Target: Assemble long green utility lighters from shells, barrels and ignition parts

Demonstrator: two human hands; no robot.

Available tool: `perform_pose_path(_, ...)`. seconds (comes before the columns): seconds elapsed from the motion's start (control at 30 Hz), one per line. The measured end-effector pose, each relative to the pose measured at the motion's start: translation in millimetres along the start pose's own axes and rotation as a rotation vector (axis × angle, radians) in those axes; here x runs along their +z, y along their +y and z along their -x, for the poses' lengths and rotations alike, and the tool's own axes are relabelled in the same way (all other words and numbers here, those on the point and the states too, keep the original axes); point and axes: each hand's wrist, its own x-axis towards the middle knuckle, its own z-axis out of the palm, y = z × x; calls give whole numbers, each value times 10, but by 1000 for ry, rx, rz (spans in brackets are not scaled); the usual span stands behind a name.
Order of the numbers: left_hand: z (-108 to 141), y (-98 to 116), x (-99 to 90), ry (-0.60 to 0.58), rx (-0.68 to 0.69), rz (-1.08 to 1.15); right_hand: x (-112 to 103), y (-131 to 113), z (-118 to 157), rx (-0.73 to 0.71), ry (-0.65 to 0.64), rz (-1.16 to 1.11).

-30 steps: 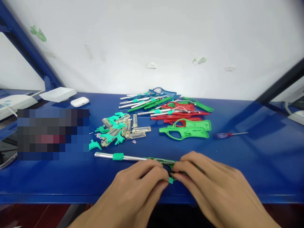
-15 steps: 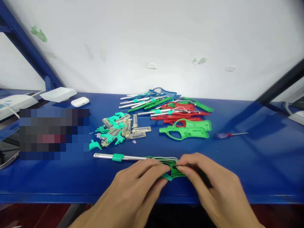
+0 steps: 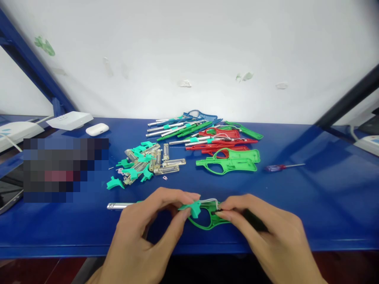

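While the left hand (image 3: 185, 203) pinches it, small teal trigger (image 3: 194, 208), curved, glossy.

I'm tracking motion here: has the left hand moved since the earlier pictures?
Yes, the left hand has moved left, farther from the screwdriver.

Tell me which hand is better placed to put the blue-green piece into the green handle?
Left, I'd say. The left hand holds the blue-green piece close to the green handle, while the right hand looks busy pinching the white wire.
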Motion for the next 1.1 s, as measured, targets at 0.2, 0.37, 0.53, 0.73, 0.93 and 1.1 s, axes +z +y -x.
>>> perform_pose_path(0.2,-11,5,-9,-8,111,-71,-20,5,14,-2,1,-7)
perform_pose_path(0.37,-37,5,6,0,151,-62,-12,19,45,48,-11,-50)
perform_pose_path(0.53,-23,-20,14,6,242,-135,-26,19,64,74,1,-79)
perform_pose_path(0.73,15,-37,32,39,283,-202,-41,3,58,74,4,-103)
perform_pose_path(0.93,21,-58,48,41,323,-238,-57,4,74,106,27,-136)
perform_pose_path(1.1,24,-109,86,3,368,-290,-71,-9,75,169,34,-191)
